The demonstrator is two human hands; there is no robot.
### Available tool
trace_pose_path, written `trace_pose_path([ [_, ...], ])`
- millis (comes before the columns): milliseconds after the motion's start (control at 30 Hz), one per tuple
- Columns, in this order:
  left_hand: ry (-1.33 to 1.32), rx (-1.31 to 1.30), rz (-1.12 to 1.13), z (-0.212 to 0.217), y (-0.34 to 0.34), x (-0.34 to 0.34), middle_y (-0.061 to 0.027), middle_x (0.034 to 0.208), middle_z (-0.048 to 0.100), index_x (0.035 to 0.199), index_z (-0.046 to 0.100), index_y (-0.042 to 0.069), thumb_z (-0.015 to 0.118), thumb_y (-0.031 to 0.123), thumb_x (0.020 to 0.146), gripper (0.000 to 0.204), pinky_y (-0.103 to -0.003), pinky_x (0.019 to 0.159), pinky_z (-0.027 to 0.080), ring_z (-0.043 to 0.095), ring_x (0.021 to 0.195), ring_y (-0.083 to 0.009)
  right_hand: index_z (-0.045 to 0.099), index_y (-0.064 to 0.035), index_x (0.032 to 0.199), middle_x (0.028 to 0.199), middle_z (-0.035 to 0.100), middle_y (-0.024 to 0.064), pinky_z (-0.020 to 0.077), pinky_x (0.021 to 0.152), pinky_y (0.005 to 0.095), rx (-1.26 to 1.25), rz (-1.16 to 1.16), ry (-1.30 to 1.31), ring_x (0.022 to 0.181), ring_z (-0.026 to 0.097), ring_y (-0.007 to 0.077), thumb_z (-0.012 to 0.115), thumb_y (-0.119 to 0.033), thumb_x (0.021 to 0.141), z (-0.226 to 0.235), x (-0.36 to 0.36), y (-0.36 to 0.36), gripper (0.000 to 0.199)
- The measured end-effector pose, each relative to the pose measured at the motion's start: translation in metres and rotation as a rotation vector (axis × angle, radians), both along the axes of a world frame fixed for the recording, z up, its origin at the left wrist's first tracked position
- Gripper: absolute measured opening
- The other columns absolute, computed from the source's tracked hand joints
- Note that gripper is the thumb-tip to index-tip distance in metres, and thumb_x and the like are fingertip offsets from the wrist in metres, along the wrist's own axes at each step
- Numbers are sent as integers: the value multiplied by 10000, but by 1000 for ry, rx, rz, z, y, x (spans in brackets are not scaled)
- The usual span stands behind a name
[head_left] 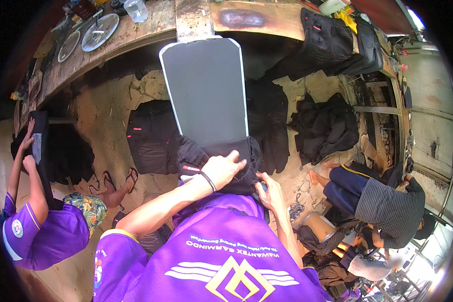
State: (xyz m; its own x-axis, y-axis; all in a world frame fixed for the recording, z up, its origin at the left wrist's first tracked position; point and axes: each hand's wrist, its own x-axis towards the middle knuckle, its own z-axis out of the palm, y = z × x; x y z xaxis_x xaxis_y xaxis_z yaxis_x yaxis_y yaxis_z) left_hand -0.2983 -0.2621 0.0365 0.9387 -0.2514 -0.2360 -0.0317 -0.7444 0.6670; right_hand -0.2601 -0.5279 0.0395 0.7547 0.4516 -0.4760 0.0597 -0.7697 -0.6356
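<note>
A long grey board (pixel 204 90) with a pale rim points away from me. Around its near end sits a black garment (pixel 221 148), probably trousers, bunched toward my body, with a small red tag on its left side. My left hand (pixel 224 170) lies across the top of the cloth, fingers stretched toward the right and holding nothing that I can see. At the garment's right near edge, my right hand (pixel 271 192) is closed with its fingers bent around the cloth. Part of that grip is hidden.
More black garments (pixel 153 136) lie on the floor, with another dark heap (pixel 324 123) to the right. Wooden benches (pixel 121 45) run along the back. One co-worker (pixel 55 226) works at left beside a narrow board; another person (pixel 382 201) bends at right.
</note>
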Motion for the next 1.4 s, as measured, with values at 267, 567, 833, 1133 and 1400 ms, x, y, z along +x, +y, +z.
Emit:
trace_pose_path([
  [267,-161,-172,-113,5,15,-26,-96,994,616,964,662,57,692,137,951,87,-404,867,562,674,1025,-283,703,-27,1206,1196,781,197,586,957,464,-8,-79,31,1130,742,408,693,-173,1017,5,-29,-20,239],
  [567,-30,-602,263,78,77,-16,-107,899,764,989,705,-12,668,87,1048,121,-356,760,615,769,830,-206,697,-33,1224,1172,773,220,592,936,485,-43,-104,-86,1105,741,424,662,-152,1024,26,-1,13,235],
  [833,163,-627,654,13,177,75,-65,883,730,1122,620,13,621,231,1119,218,-289,601,579,721,720,-127,686,-133,1176,947,771,234,610,821,567,-102,322,-494,911,758,461,646,-311,973,17,166,157,273],
  [1133,-697,-359,1104,35,147,134,-169,1179,776,1200,633,-10,569,213,1124,244,-374,913,585,755,1068,-279,720,-136,1286,1200,790,162,581,1000,508,-252,218,-465,1129,753,388,720,-379,955,37,250,267,411],
  [1400,-119,523,764,-29,129,155,-245,1809,99,1732,90,-4,634,888,813,1391,-773,1251,29,61,1693,-349,722,-128,1189,1064,802,192,599,905,554,-36,95,-712,1021,763,449,719,-378,971,-7,299,295,331],
])
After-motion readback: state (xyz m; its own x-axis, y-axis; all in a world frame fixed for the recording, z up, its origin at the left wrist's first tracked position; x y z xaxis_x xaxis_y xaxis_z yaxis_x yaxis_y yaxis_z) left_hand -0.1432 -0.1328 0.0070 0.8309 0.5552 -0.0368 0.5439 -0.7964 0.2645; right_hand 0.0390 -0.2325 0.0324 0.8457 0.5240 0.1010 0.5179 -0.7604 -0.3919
